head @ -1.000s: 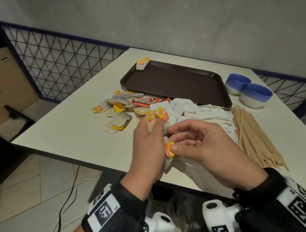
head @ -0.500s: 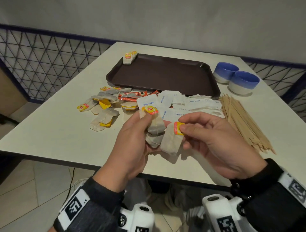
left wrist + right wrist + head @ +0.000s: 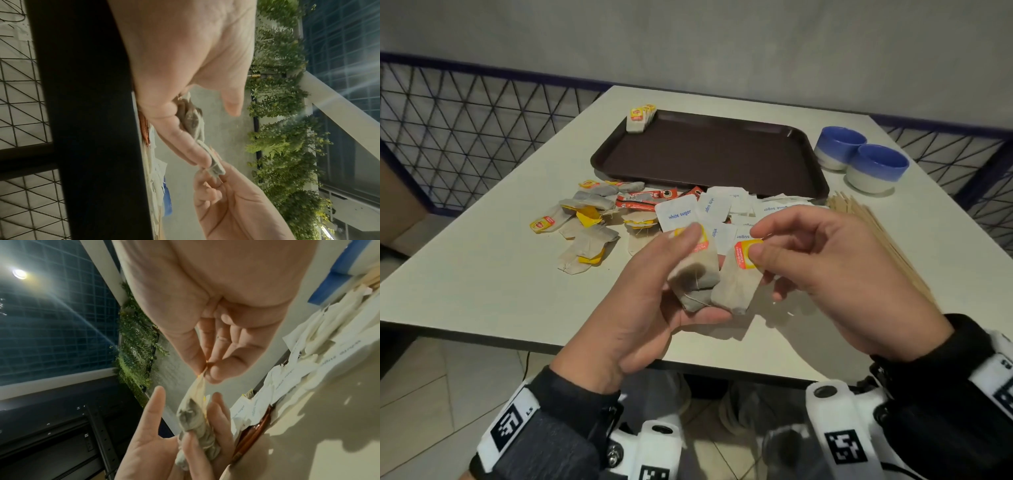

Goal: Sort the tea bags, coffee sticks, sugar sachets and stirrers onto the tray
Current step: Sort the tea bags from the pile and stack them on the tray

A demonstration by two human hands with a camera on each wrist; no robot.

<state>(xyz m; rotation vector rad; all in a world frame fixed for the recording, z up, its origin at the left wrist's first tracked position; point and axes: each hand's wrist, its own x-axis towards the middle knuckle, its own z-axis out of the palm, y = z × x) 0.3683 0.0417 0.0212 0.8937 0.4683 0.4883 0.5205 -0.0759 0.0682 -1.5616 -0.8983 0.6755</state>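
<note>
- Left hand (image 3: pixel 654 301) grips a tea bag stack (image 3: pixel 697 277) mid-frame; right hand (image 3: pixel 835 274) pinches another bag's tag (image 3: pixel 744 255).
- Strings could tangle, or bags slip before reaching the tray (image 3: pixel 709 154) up top.

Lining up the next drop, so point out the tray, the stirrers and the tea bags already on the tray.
tray (image 3: pixel 722 161): head view, bare brown floor.
stirrers (image 3: pixel 873 222): head view, middle of the wooden bundle.
tea bags on the tray (image 3: pixel 637 120): head view, front bag of the stack at the far-left corner.
</note>
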